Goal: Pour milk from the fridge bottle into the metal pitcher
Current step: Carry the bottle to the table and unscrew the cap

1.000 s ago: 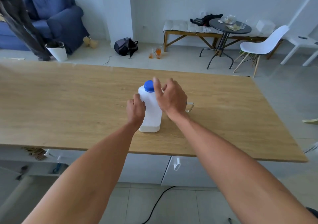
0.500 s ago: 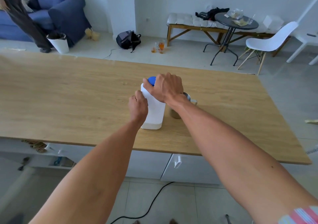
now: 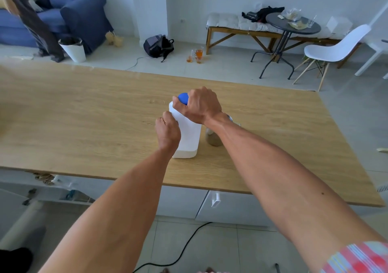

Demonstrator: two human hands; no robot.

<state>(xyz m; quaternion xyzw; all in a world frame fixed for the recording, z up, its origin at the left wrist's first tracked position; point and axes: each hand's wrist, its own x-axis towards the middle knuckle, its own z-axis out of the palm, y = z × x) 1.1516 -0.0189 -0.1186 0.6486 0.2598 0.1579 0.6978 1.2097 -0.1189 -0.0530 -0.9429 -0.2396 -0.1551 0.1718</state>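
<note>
A white plastic milk bottle [image 3: 187,135] with a blue cap [image 3: 183,98] is stood upright near the middle of the wooden table [image 3: 84,113]. The cap is gripped by the curled fingers of the right hand [image 3: 199,104]; the bottle's side is held by the left hand [image 3: 168,133] at its 9 o'clock. The metal pitcher [image 3: 214,138] is seen just beside the bottle at 3 o'clock, largely hidden by the right forearm. Bare tabletop is left toward 9 and 3 o'clock, out to the edges.

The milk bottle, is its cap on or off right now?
On. The blue cap sits atop the upright milk bottle, gripped by the right hand.
</note>
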